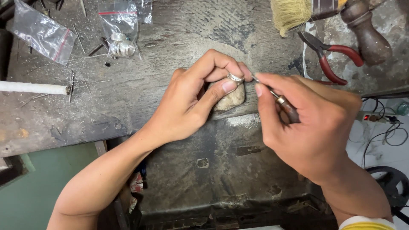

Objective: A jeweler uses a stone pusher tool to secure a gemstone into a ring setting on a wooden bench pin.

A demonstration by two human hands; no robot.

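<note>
My left hand [194,100] pinches a small silver ring [235,78] between thumb and forefinger, pressing it on top of a worn tan wooden peg [232,99] that sticks out from the bench. My right hand [306,123] grips a thin metal tool with a dark brown wooden handle [288,108]. Its fine tip touches the ring from the right. Both hands meet at the middle of the dark, scarred workbench [179,47].
Red-handled pliers [336,59] lie at the upper right beside a dark wooden handle [368,36] and a straw brush [292,12]. Plastic zip bags [42,34], one with silver pieces [121,44], sit upper left. A white rod [32,87] lies at the left. Cables hang at the right.
</note>
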